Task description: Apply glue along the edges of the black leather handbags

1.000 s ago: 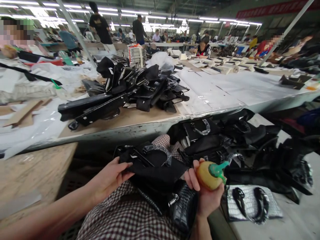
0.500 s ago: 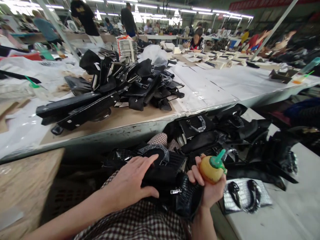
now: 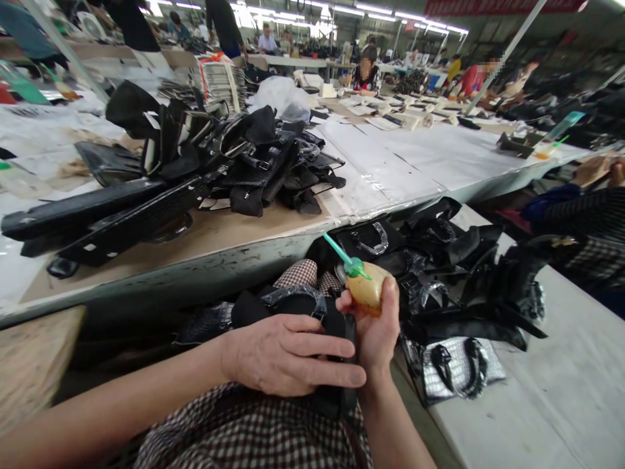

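Note:
In my lap, on a checked apron (image 3: 215, 433), lies a black handbag (image 3: 334, 398) with a plastic-wrapped handle (image 3: 295, 293). My left hand (image 3: 288, 355) rests across the bag, its fingers stretched out towards the right-hand edge; its thumb is hidden. Beside that edge my right hand (image 3: 381, 332) grips a soft yellowish squeeze bottle (image 3: 370, 286) of amber liquid. The bottle's green nozzle (image 3: 336, 249) points up and to the left. Whether the right fingers also touch the bag, I cannot tell.
A heap of black bag pieces (image 3: 234, 156) covers the left of the worktable (image 3: 381, 176). More black bags (image 3: 439, 260) and a silver bag (image 3: 463, 368) lie on a bench (image 3: 551, 384) to my right. A board (image 3: 39, 358) stands at left. Co-workers sit and stand beyond.
My left hand has moved right and come down over the bag. My right hand has shifted left and up, tipping the bottle's nozzle leftwards. The camera view has turned slightly right.

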`<state>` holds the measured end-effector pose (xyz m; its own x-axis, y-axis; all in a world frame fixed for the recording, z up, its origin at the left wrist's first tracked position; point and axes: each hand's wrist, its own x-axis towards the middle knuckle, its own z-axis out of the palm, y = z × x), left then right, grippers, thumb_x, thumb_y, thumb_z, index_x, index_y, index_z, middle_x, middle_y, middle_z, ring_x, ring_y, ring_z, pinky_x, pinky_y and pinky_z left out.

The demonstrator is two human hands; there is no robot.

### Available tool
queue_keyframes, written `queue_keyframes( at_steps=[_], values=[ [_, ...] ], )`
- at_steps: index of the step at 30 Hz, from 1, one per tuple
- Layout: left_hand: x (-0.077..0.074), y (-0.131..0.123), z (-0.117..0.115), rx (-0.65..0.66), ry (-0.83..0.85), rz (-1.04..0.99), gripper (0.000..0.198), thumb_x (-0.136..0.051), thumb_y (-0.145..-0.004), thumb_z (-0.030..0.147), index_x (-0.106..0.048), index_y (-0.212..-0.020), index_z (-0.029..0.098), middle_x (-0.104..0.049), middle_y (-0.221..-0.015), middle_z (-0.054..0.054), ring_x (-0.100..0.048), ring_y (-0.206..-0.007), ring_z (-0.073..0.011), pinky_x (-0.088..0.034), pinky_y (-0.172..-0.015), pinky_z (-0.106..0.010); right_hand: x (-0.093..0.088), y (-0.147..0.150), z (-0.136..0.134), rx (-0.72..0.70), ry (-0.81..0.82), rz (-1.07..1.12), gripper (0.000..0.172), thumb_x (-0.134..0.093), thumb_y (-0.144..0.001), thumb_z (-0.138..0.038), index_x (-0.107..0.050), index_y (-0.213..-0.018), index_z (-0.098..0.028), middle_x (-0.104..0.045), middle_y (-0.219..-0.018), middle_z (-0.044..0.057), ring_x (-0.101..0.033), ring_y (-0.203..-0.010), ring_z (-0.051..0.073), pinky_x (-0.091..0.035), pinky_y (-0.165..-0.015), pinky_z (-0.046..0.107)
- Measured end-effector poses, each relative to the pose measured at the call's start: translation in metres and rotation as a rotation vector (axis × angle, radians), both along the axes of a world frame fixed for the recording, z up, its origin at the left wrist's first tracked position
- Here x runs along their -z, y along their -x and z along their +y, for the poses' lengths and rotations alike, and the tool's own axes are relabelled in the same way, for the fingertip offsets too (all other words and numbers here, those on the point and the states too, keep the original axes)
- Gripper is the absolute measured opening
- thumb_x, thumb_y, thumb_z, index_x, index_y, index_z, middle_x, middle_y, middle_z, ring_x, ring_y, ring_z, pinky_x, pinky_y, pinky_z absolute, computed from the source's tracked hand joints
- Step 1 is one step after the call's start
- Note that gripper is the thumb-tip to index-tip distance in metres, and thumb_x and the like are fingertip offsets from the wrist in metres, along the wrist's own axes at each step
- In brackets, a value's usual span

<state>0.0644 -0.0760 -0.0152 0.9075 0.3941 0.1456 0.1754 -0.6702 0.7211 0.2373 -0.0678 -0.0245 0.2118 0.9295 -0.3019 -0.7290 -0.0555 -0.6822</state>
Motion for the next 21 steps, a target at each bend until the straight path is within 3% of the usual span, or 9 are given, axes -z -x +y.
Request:
queue_keyframes(
  at_steps=[2,4,8,10,12,14,16,19,21],
  values=[
    [-0.005,0.000,0.005,0.027,0.069,0.009,0.062,-0.054,-0.095,0.009,-0.044,-0.145,0.045,-0.060,-0.135,0.003,-0.060,-0.126,-0.0178,-0.038,-0.118,-0.033,0.000,0.006,0.006,0.054,0.009,0.036,0.053,-0.060,-0.082,-0.067,-0.064,-0.090,-0.014,-0.061,-0.063,0.001,-0.055,-0.055,0.013,-0.047,-0.052,0.024],
    [-0.010,0.005,0.009,-0.036,0.099,-0.038,0.054,-0.051,-0.093,0.007,-0.056,-0.138,0.036,-0.059,-0.138,-0.001,-0.060,-0.126,-0.0198,-0.045,-0.112,-0.031,0.000,0.005,0.009,0.099,-0.048,0.065,0.049,-0.063,-0.083,-0.063,-0.063,-0.094,-0.015,-0.063,-0.068,0.002,-0.054,-0.056,0.012,-0.047,-0.053,0.023],
    [-0.021,0.033,0.021,-0.323,0.242,-0.076,0.038,-0.051,-0.092,0.009,-0.071,-0.118,0.029,-0.069,-0.126,-0.003,-0.066,-0.116,-0.0215,-0.051,-0.103,-0.030,-0.001,-0.021,0.006,0.149,-0.176,0.068,0.038,-0.062,-0.088,-0.055,-0.064,-0.097,-0.018,-0.063,-0.077,0.002,-0.048,-0.054,0.010,-0.040,-0.048,0.021],
    [-0.033,0.048,0.031,-0.504,0.342,-0.111,0.032,-0.053,-0.090,0.013,-0.075,-0.110,0.026,-0.073,-0.115,-0.003,-0.067,-0.111,-0.0236,-0.051,-0.101,-0.031,-0.001,-0.043,-0.002,0.192,-0.198,0.009,0.035,-0.063,-0.088,-0.052,-0.066,-0.100,-0.019,-0.063,-0.085,0.003,-0.049,-0.056,0.010,-0.041,-0.047,0.022],
    [-0.048,0.057,0.043,-0.594,0.442,-0.181,0.030,-0.051,-0.091,0.018,-0.076,-0.107,0.021,-0.073,-0.112,-0.006,-0.066,-0.109,-0.0253,-0.052,-0.099,-0.032,0.003,-0.066,-0.012,0.236,-0.185,-0.059,0.034,-0.066,-0.086,-0.049,-0.068,-0.103,-0.020,-0.064,-0.097,0.005,-0.054,-0.063,0.012,-0.045,-0.047,0.023],
    [-0.058,0.058,0.058,-0.550,0.479,-0.216,0.030,-0.049,-0.094,0.022,-0.075,-0.107,0.016,-0.072,-0.114,-0.009,-0.065,-0.109,-0.0254,-0.052,-0.097,-0.033,0.012,-0.085,-0.024,0.249,-0.126,-0.097,0.032,-0.069,-0.085,-0.046,-0.070,-0.103,-0.021,-0.064,-0.110,0.006,-0.060,-0.074,0.015,-0.052,-0.051,0.024],
    [-0.059,0.054,0.073,-0.477,0.459,-0.194,0.027,-0.052,-0.095,0.024,-0.074,-0.106,0.015,-0.071,-0.113,-0.010,-0.066,-0.105,-0.0242,-0.052,-0.094,-0.032,0.025,-0.099,-0.038,0.209,-0.023,-0.097,0.034,-0.073,-0.081,-0.045,-0.071,-0.106,-0.022,-0.065,-0.117,0.007,-0.064,-0.088,0.019,-0.058,-0.058,0.025],
    [-0.040,0.040,0.097,-0.346,0.429,-0.117,0.022,-0.057,-0.093,0.022,-0.073,-0.107,0.015,-0.069,-0.114,-0.011,-0.065,-0.104,-0.0239,-0.051,-0.093,-0.033,0.048,-0.111,-0.060,0.103,0.134,-0.076,0.045,-0.076,-0.077,-0.045,-0.069,-0.115,-0.023,-0.068,-0.116,0.009,-0.066,-0.100,0.022,-0.062,-0.072,0.027],
    [-0.022,0.029,0.114,-0.237,0.407,-0.077,0.021,-0.057,-0.093,0.021,-0.073,-0.106,0.014,-0.069,-0.113,-0.012,-0.064,-0.106,-0.0243,-0.049,-0.095,-0.034,0.065,-0.118,-0.072,0.055,0.185,-0.080,0.046,-0.075,-0.078,-0.044,-0.066,-0.120,-0.026,-0.071,-0.111,0.007,-0.068,-0.097,0.022,-0.062,-0.073,0.027]
  ],
)
